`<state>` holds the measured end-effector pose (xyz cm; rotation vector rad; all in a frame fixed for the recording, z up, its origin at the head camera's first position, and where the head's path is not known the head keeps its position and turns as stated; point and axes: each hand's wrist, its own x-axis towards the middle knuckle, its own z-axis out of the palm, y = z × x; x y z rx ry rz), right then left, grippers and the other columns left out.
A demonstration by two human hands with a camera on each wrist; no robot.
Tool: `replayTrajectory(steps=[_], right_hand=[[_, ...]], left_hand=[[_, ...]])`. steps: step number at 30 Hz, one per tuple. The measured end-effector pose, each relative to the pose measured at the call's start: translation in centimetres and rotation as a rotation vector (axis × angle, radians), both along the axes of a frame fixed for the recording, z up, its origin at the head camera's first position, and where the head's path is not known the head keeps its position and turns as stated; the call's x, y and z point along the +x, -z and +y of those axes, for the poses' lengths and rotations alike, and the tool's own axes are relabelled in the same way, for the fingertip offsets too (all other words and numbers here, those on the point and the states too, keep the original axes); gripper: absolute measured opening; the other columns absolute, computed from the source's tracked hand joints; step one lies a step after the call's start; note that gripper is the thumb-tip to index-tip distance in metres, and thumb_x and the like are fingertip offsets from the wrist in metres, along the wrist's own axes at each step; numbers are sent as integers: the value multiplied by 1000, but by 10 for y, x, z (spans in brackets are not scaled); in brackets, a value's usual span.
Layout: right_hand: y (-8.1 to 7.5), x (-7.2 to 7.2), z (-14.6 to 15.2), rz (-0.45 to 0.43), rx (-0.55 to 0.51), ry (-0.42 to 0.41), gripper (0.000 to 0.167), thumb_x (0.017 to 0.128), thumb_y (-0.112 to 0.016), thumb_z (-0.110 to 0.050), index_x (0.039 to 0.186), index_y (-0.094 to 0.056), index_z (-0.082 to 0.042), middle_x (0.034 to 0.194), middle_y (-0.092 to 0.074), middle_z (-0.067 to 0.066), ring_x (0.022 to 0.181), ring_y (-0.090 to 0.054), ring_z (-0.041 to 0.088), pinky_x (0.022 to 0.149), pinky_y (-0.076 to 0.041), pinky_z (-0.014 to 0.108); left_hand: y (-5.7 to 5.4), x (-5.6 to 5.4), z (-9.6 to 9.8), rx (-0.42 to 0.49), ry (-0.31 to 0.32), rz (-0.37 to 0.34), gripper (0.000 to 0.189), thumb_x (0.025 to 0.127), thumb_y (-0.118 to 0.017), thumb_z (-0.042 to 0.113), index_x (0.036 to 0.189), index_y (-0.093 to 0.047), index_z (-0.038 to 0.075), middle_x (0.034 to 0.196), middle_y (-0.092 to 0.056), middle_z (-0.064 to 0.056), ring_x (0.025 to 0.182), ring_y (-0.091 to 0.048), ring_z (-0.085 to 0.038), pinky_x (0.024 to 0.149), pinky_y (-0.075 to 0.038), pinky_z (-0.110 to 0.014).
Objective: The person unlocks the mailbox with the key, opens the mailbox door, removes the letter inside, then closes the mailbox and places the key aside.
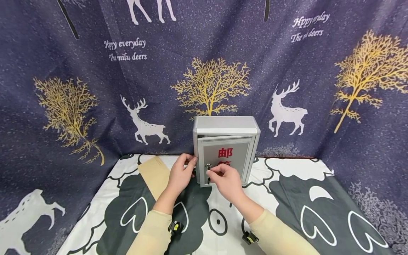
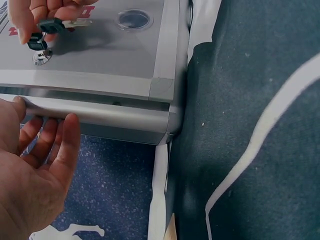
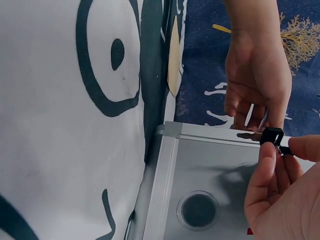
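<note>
A grey metal mailbox (image 1: 224, 124) with red characters stands upright, its front door (image 1: 237, 152) slightly ajar along the top and left edges. My right hand (image 1: 227, 181) pinches a black-headed key (image 2: 36, 42) at the door's round lock (image 2: 42, 57). A second key (image 3: 272, 136) hangs on the same ring, beside my right fingers. On the box's left side, my left hand (image 1: 180, 174) holds the edge, thumb at the front rim and curled fingers against the side wall. Low on the door is a round window (image 3: 198, 210).
A brown paper envelope (image 1: 154, 173) lies flat to the left of the mailbox. The table carries a black-and-white patterned cloth (image 1: 220, 244). Behind hangs a dark blue curtain (image 1: 172, 88) printed with deer and golden trees, close to the box's back.
</note>
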<state>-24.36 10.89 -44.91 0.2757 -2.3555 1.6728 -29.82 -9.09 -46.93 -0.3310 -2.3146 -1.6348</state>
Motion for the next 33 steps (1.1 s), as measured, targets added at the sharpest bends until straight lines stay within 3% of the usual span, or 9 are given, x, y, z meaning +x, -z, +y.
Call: replayTrajectory(steps=[4, 15, 19, 22, 29, 33], right_hand=[[1, -4, -2, 4, -3, 10, 11, 102, -82, -16, 104, -81, -6, 81, -77, 2, 76, -77, 22, 61, -53, 26], [2, -12, -3, 16, 14, 31, 11, 103, -81, -16, 106, -81, -6, 83, -77, 1, 77, -78, 23, 60, -53, 28], [1, -13, -3, 15, 14, 36, 12, 103, -80, -17, 106, -81, -6, 82, -77, 1, 75, -76, 19, 62, -55, 29], [1, -13, -4, 15, 20, 42, 11, 103, -80, -17, 106, -81, -7, 81, -77, -1, 75, -76, 17, 64, -57, 29], [1, -13, -6, 32, 47, 43, 10, 103, -80, -17, 105, -81, -7, 82, -76, -1, 77, -77, 21, 65, -58, 30], [0, -13, -7, 45, 73, 52, 9, 102, -80, -17, 104, -81, -8, 83, -77, -2, 76, -75, 16, 65, -58, 32]], left_hand=[[0, 0, 1, 8, 4, -2, 20, 115, -67, 31, 116, -70, 11, 118, -69, -9, 96, -69, -25, 64, -67, -41], [-1, 0, 3, -6, 6, -11, 22, 115, -67, 32, 119, -71, 11, 118, -70, -9, 95, -69, -23, 63, -65, -33], [-1, 1, 3, -6, 8, -13, 23, 115, -67, 33, 120, -70, 11, 118, -70, -9, 95, -69, -23, 64, -65, -33], [-1, 1, 3, -4, 4, -10, 24, 114, -68, 35, 119, -71, 11, 118, -70, -9, 94, -71, -27, 64, -65, -34], [-2, 1, 2, 6, -10, -11, 25, 114, -69, 35, 117, -71, 11, 117, -71, -10, 95, -72, -34, 68, -67, -50], [-1, 2, 1, 5, -15, -15, 25, 114, -69, 36, 117, -71, 11, 117, -70, -10, 94, -72, -36, 65, -67, -45]])
